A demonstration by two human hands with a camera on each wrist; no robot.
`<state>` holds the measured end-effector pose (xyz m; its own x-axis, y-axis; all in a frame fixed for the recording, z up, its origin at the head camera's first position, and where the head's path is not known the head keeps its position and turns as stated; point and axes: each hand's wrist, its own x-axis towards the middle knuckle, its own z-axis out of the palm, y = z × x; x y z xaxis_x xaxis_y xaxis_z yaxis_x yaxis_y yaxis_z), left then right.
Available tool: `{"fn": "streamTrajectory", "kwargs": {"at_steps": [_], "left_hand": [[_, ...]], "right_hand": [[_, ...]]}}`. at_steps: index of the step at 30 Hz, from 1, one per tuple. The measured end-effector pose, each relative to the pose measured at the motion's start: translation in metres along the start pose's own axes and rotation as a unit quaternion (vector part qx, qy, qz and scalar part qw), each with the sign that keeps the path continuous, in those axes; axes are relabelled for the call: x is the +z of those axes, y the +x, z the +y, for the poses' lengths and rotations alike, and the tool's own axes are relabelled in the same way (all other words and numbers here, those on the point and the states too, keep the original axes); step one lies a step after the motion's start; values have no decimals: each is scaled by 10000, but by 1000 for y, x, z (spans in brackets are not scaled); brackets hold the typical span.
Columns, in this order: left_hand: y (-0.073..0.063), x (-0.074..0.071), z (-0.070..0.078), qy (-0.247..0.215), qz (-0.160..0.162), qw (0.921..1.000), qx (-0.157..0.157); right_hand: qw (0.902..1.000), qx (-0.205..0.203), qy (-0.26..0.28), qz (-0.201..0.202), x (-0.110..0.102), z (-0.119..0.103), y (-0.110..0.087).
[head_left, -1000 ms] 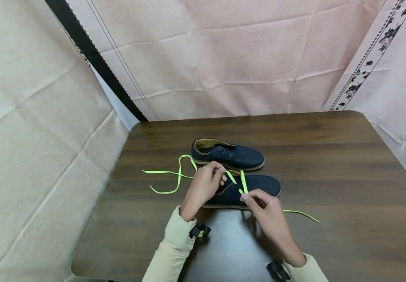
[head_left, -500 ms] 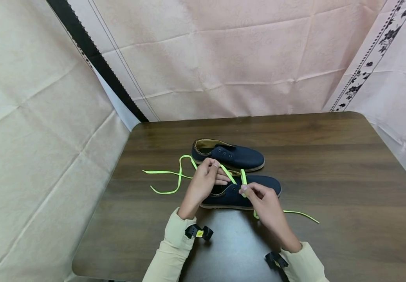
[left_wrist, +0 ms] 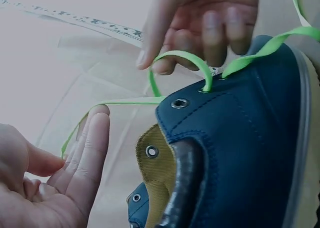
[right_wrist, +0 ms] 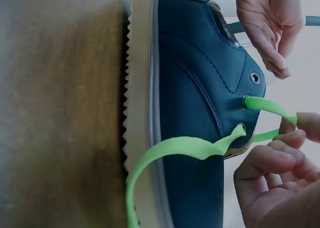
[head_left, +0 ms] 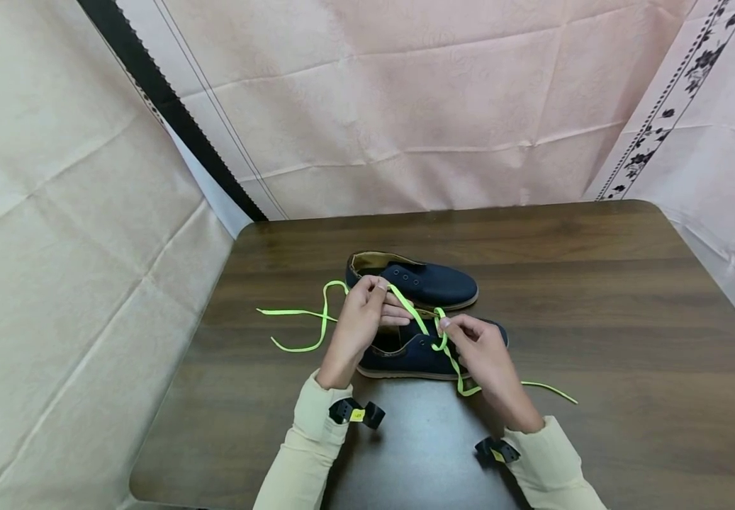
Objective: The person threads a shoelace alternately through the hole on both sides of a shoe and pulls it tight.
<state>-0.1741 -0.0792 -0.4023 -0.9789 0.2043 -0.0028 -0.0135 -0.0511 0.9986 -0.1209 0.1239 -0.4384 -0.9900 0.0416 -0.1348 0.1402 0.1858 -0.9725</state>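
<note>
A navy shoe (head_left: 405,365) stands on the table, toe to the right, with a neon green lace (head_left: 407,303) through its eyelets. My left hand (head_left: 362,312) is over the shoe's opening and pinches one length of lace between thumb and forefinger, its other fingers extended. Above the eyelets, my right hand (head_left: 485,354) pinches a lace loop (right_wrist: 272,106) that comes out of an eyelet in the right wrist view. Another stretch of lace (right_wrist: 185,147) runs from the neighbouring eyelet down over the shoe's side. The eyelet (left_wrist: 180,103) nearest the opening has no lace in it.
A second navy shoe (head_left: 434,282) without a lace lies just behind, pointing the same way. Loose green lace ends (head_left: 297,312) spread over the wooden table (head_left: 597,304) at the left, and another lace end (head_left: 548,389) lies at the right. Light cloth (head_left: 431,106) hangs behind.
My left hand has drawn its lace up and to the left. My right hand has risen slightly, and a lace loop now shows at the near eyelets. The near shoe has shifted slightly left.
</note>
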Motion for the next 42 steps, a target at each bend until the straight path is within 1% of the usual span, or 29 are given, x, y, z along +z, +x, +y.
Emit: {"fn": "streamTrajectory", "kwargs": {"at_steps": [3,7,10,15,20,23,25,29,33,35,37,42], "left_hand": [[2,-1,2,-157,-3,9999,12],[4,-2,5,-263,64,9996,-34],[7,-1,9,-310,102,9995,-36],[9,1,18,-430,59,9991,15],[7,2,27,-514,15,9987,65],[4,3,30,-559,6,9984,69],[3,4,32,-605,-12,9982,62],[2,5,34,-664,-73,9977,66],[2,4,35,-655,-37,9978,110],[2,4,36,-654,-17,9978,124],[1,4,37,-677,-14,9976,125],[0,7,41,-771,-54,9969,121]], "right_hand": [[9999,134,-18,-64,-2,2,-5],[9997,180,17,-173,-3,8,-12],[9997,86,-28,-206,-2,12,-15],[9990,-256,-324,-193,-1,14,-15],[9968,-390,-693,-100,0,10,-5],[9958,-357,-843,-8,0,6,4],[9959,-307,-852,-32,-1,4,10],[9978,-68,-631,-199,-1,2,16],[9987,293,-295,-285,-2,2,16],[9986,410,-186,-292,-3,2,15],[9984,466,-110,-313,-3,2,14],[9979,445,84,-455,-3,4,13]]}}
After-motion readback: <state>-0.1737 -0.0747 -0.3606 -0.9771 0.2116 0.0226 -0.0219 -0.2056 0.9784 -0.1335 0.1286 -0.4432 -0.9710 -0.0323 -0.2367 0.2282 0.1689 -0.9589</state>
